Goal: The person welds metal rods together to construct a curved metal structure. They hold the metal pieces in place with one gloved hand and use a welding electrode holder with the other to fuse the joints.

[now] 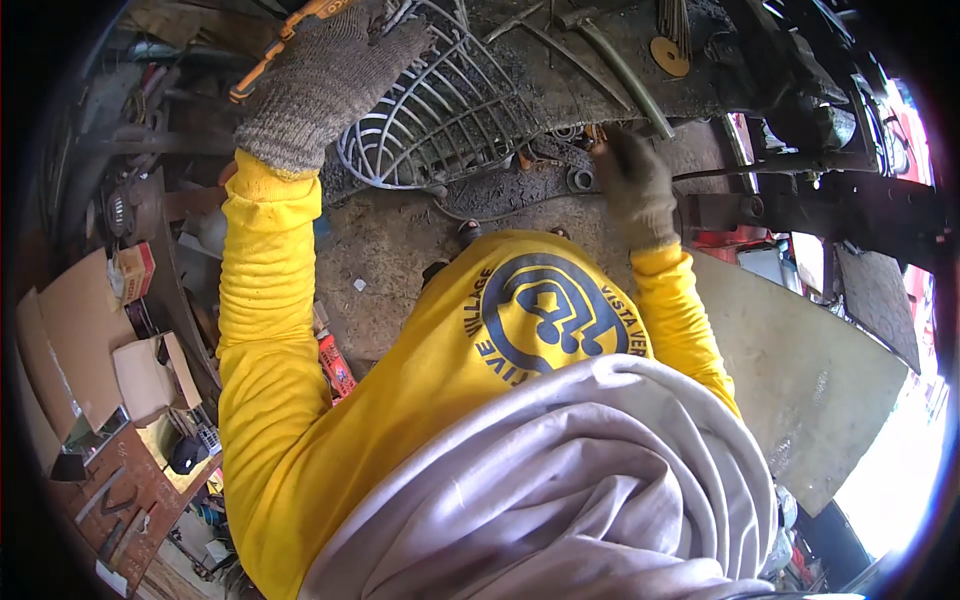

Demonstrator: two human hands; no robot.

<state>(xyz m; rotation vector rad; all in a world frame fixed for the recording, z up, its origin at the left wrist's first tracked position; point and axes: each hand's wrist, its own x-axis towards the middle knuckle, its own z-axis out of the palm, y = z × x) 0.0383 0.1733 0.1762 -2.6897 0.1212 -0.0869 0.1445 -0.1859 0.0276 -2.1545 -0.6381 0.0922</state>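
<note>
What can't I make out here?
All in the head view:
Orange tool: upper end, cut off by the top edge.
Wire frame: top, cut off likewise.
Left hand: grip, cropped by that edge.
Right hand: what it grips, if anything; blurred, dark.

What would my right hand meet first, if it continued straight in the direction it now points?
Probably the near end of the thin metal bar beside the hammer on the dark workbench. Depth is unclear: if your right hand is lower than the top, the workbench's edge may come first.
</note>
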